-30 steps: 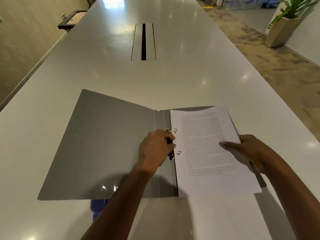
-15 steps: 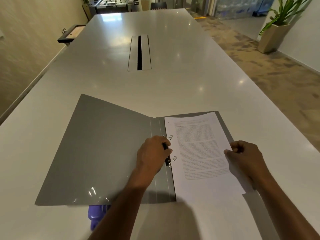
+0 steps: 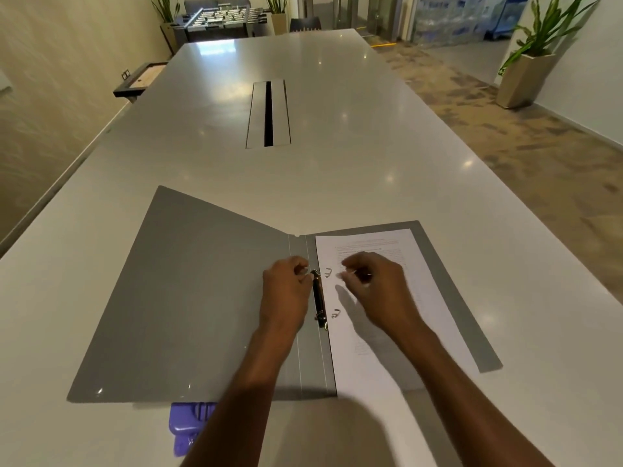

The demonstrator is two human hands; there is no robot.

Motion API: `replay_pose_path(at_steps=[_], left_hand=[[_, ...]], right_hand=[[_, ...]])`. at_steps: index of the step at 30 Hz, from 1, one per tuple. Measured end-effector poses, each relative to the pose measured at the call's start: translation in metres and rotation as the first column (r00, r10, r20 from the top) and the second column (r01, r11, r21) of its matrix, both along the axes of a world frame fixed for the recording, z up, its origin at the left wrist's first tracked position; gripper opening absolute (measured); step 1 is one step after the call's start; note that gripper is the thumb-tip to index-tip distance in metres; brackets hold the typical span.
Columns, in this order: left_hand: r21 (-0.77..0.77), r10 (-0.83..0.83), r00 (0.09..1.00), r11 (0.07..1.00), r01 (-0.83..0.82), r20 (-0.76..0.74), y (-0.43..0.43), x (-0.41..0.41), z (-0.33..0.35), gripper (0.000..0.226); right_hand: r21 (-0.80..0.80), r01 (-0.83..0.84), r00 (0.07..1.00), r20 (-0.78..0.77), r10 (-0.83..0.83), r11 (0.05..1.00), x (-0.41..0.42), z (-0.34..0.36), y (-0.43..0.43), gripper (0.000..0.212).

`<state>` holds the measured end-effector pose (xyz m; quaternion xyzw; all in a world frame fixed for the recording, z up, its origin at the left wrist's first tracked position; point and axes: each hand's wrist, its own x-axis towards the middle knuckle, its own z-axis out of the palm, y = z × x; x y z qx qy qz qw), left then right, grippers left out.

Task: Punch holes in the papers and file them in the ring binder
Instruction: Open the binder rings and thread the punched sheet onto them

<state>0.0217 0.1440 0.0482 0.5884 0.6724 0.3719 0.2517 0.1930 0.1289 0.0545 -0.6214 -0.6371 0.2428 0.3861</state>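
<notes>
One flat grey plastic ring binder [image 3: 188,298] is lying wide open on the long glossy white table [image 3: 337,170], with one white printed sheet of paper [image 3: 421,298] sitting on its right half, threaded over two small silver rings [image 3: 328,272] by the black spine clip [image 3: 318,298], and honestly the print is too tiny and blurry to read. Left hand [image 3: 286,291] is curling loosely at the clip's top end while the right hand [image 3: 377,288] is hovering over the sheet with fingers bent, and I can't tell if either one is actually pinching anything. One purple plastic hole punch [image 3: 188,426] is peeking out just under the binder's near edge.
</notes>
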Motion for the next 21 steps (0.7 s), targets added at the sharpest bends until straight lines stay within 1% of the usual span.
replay_pose_path(at_steps=[3, 7, 10, 12, 16, 19, 21], left_hand=[[-0.022, -0.014, 1.0, 1.0, 0.014, -0.004, 0.002, 0.001, 0.002, 0.014], [-0.008, -0.031, 0.999, 0.999, 0.032, 0.026, 0.001, 0.0, -0.004, 0.014], [0.018, -0.029, 0.999, 0.999, 0.029, 0.015, 0.001, 0.0, -0.008, 0.012], [0.032, -0.032, 0.999, 0.999, 0.032, 0.012, 0.001, -0.001, -0.01, 0.011], [0.031, -0.019, 0.998, 0.999, 0.017, 0.061, 0.001, -0.003, -0.014, 0.011], [0.02, -0.006, 0.997, 1.0, 0.004, 0.08, 0.002, -0.003, -0.015, 0.012], [0.007, -0.026, 0.999, 1.0, 0.026, 0.046, 0.005, -0.003, -0.017, 0.012]], right_hand=[[-0.001, -0.065, 0.997, 0.045, 0.065, 0.998, -0.016, -0.009, 0.019, 0.02], [0.003, -0.064, 0.997, 0.043, 0.064, 0.998, -0.018, -0.022, 0.029, 0.013], [-0.005, -0.02, 0.998, -0.054, 0.02, 1.0, -0.012, -0.029, 0.026, 0.011], [-0.007, -0.027, 0.993, -0.117, 0.026, 1.0, -0.011, -0.03, 0.024, 0.009], [-0.006, -0.032, 0.971, -0.237, 0.03, 0.999, -0.012, -0.029, 0.024, 0.009], [-0.018, -0.062, 0.969, -0.241, 0.056, 0.998, -0.01, -0.032, 0.027, 0.01], [-0.014, -0.07, 0.974, -0.215, 0.065, 0.997, -0.01, -0.034, 0.028, 0.01]])
